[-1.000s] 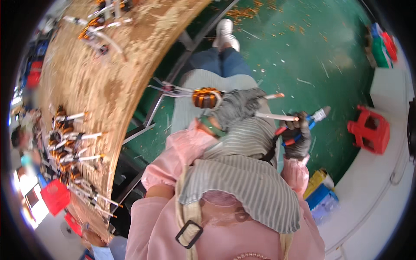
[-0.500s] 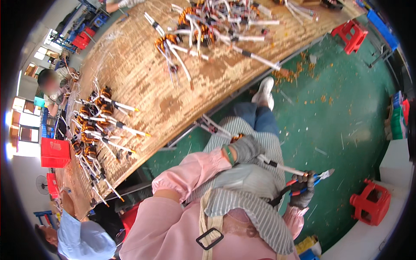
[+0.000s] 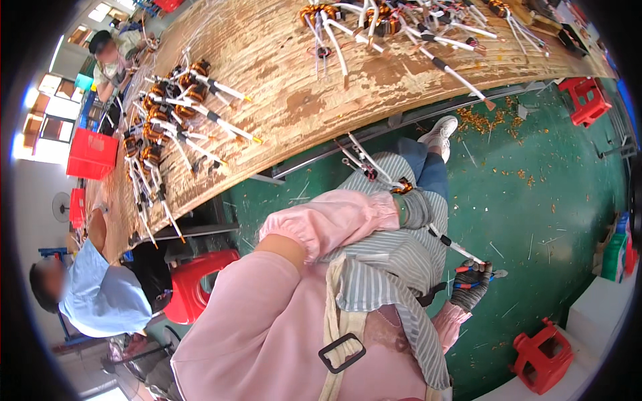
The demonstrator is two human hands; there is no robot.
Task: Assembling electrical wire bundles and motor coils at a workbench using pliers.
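My left hand (image 3: 417,210), in a grey glove, is closed around a copper-wound ring coil (image 3: 402,186) above my lap. White-sleeved leads (image 3: 366,158) stick out of the coil on its table side. Another white-sleeved lead (image 3: 461,250), with a black band, runs from under the left hand toward my right hand (image 3: 472,284). That right hand, gloved in dark grey, is wrapped around pliers (image 3: 499,274) with red and blue handles, their metal tip pointing right. The lead's far end meets the right fingers; whether they pinch it I cannot tell.
A worn wooden table (image 3: 267,100) bears a left cluster of coils (image 3: 160,110) and a far pile of coils (image 3: 384,23). Red stools (image 3: 545,357) stand on the green floor (image 3: 521,220), which has scraps on it. A co-worker in a blue shirt (image 3: 107,284) sits at left.
The whole view has swung, so the table and coils sit farther right and higher. Both hands appear slightly farther right, still holding the coil and the pliers.
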